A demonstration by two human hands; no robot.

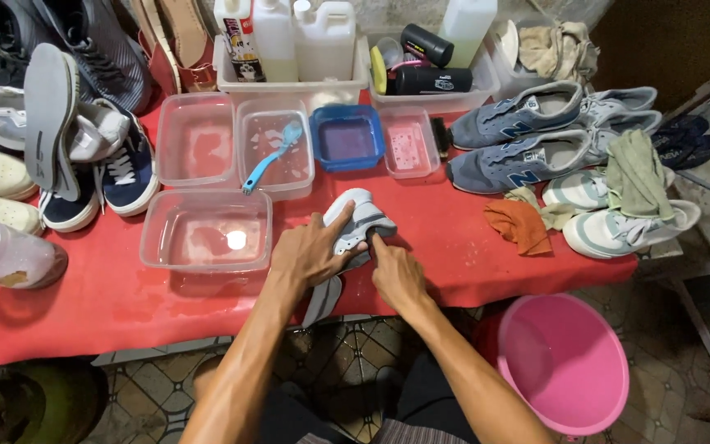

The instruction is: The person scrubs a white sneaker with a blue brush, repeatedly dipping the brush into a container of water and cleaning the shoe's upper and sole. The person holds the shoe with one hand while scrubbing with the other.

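Your left hand (310, 251) clamps the shoe (353, 220); right hand (396, 271) fingers pinch its side. Keep it steady, tub (205, 232) at nine o'clock.

tubs (195, 140) 5 | jugs (325, 37) 4 | bucket (564, 362) 1 | brush (270, 156) 1

One head-worn view looks steeply down and forward over the red tabletop (470, 247), close above it
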